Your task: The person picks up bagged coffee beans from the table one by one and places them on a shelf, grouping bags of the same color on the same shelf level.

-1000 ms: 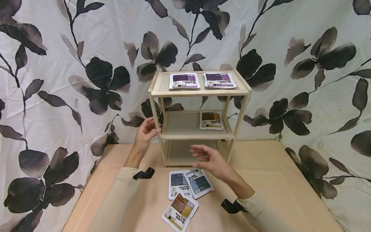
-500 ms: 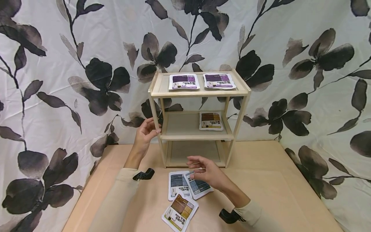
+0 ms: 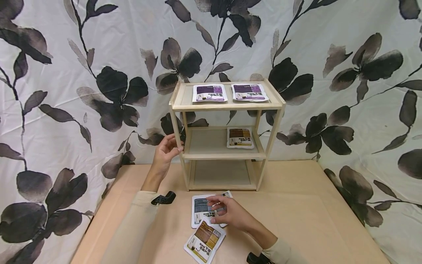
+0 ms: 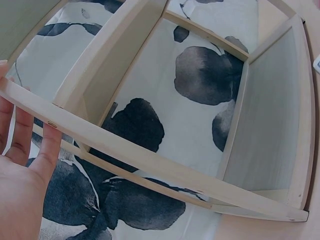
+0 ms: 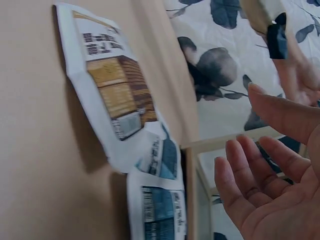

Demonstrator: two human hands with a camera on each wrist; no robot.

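My left hand [image 3: 163,156] holds the left front post of a three-tier wooden shelf [image 3: 224,156], thumb in front and fingers behind the post [image 4: 125,150]. Over the tabletop packets hovers my right hand [image 3: 232,212], fingers loosely bent and spread. Between thumb and fingers of that hand [image 5: 270,190] nothing shows in the right wrist view. Below it lie two overlapping blue-and-white flat packets, the left one [image 3: 199,207] mostly visible and the right one [image 3: 228,194] largely hidden by the hand. A brown-and-yellow packet [image 3: 206,240] overlaps their near edge.
Two purple packets, a left one [image 3: 210,92] and a right one [image 3: 249,91], lie on the top tier. One brown packet [image 3: 240,138] sits at the right of the middle tier. Behind the table [image 3: 313,205] hangs a floral cloth [image 3: 362,110].
My right hand has come down and toward me, from in front of the bottom tier to over the blue packets. The left hand stays on the post; the packets have not moved.
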